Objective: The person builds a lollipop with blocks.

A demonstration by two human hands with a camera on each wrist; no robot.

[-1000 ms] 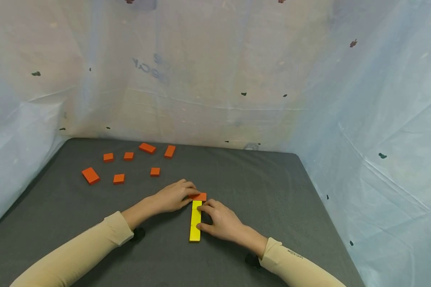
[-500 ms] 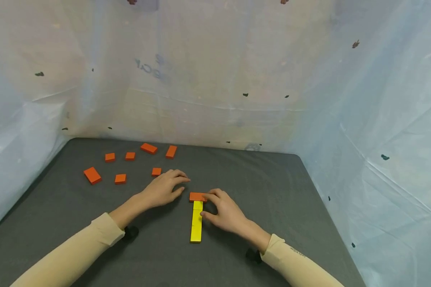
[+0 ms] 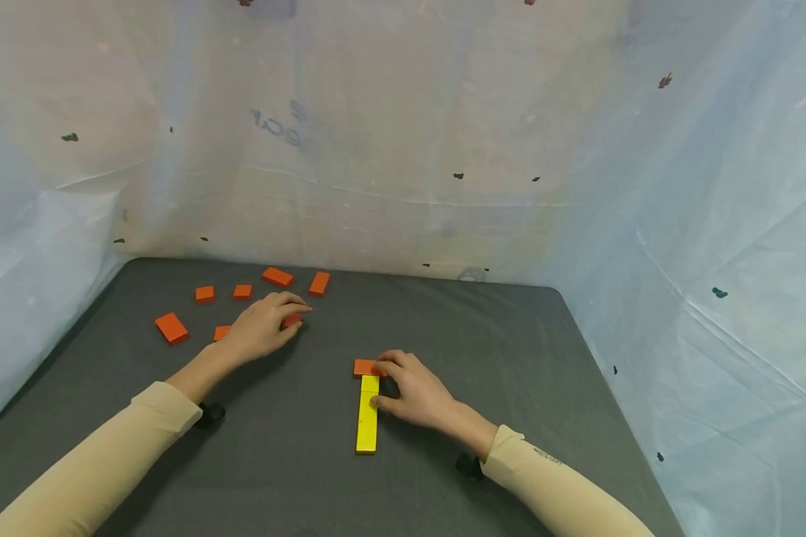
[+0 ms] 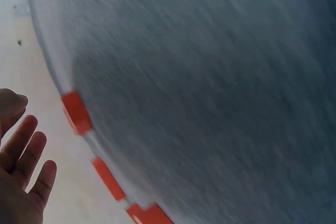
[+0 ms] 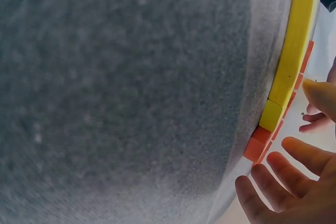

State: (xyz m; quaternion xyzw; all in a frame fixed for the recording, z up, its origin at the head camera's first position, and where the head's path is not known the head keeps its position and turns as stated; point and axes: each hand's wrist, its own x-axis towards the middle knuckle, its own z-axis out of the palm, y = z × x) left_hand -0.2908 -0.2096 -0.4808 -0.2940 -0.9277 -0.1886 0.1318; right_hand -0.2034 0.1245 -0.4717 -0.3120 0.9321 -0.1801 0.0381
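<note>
In the head view my left hand [image 3: 262,328] reaches over a small orange block [image 3: 292,319], thumb and fingers apart on either side of it. Whether they touch it is unclear. My right hand [image 3: 419,395] lies beside a long yellow block [image 3: 366,424] with a short yellow block [image 3: 370,383] end to end at its far end. Across that end sits an orange block [image 3: 365,368], partly covered by my right fingertips. The right wrist view shows the right fingers [image 5: 286,179] loosely bent, gripping nothing, near the yellow block [image 5: 294,40].
Several other orange blocks lie on the grey table toward the back left, among them a larger one [image 3: 172,328] and two near the back edge, one of them a tilted block [image 3: 319,283]. Pale plastic sheeting [image 3: 403,134] hangs behind the table and along its sides.
My left hand has let go of the orange block above the yellow ones and moved left and away, over a small orange block. My right hand has shifted slightly forward, its fingertips now at the crosswise orange block.
</note>
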